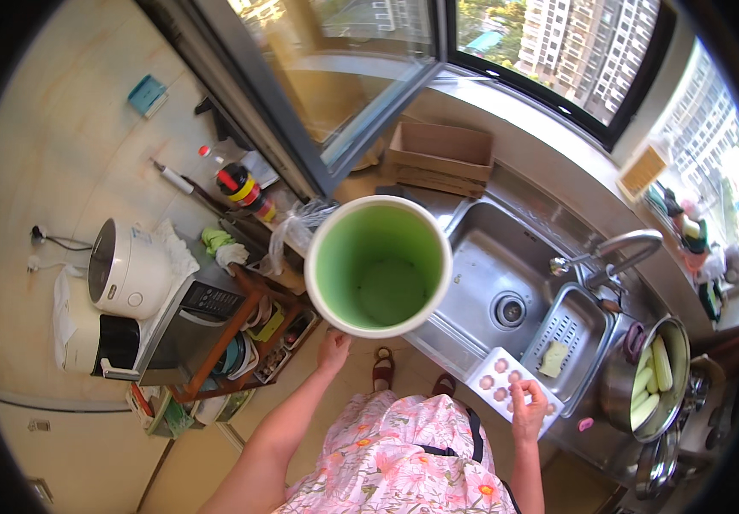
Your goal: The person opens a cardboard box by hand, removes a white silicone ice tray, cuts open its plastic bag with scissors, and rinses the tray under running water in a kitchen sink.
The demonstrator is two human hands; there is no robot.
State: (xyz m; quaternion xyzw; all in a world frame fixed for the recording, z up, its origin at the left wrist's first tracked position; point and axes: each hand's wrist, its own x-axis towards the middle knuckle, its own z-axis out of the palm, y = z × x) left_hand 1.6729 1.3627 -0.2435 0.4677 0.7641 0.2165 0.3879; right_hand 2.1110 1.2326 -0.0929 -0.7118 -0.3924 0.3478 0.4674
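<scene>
A tall bucket (379,212) with a green inside and a pale rim stands out in the middle of the view, its mouth facing me. Small dark specks dot its bottom. My left hand (335,350) grips its near side just under the rim, the fingertips hidden behind it. Over a white tray with round pink hollows (485,382), at the counter's near edge, is my right hand (527,408). Its thumb and forefinger are pinched together; whether they hold something small is unclear. A small pink oval piece (585,424) lies on the counter right of the tray.
Beyond the bucket is a steel sink (479,257) with a faucet (626,247) and a drain basket (568,321) holding a yellowish sponge. Right is a steel pot (617,385) of pale green vegetables. A cardboard box (440,154), open window (369,109), rice cooker (141,273) and microwave (180,334) surround me.
</scene>
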